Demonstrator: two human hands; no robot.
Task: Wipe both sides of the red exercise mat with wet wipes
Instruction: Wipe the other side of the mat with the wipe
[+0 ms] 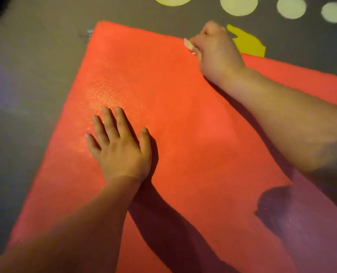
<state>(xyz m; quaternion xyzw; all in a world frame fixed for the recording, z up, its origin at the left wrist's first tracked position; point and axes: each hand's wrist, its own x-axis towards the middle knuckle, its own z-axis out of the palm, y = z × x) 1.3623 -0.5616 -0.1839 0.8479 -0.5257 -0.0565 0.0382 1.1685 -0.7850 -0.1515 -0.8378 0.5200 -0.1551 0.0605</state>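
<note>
Red exercise mat (183,125) is lying flat on the grey floor (35,75), stretching from near to far. Right hand (217,50) is clutching a wet wipe (189,44) at its far edge, most of the surface lying nearer; left hand (120,152) is pressing flat mid-mat, fingers spread.

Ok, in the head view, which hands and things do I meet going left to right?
left hand, flat on the red mat → wet wipe → right hand, gripping the wipe → yellow patch on the floor past the mat's far edge
</note>
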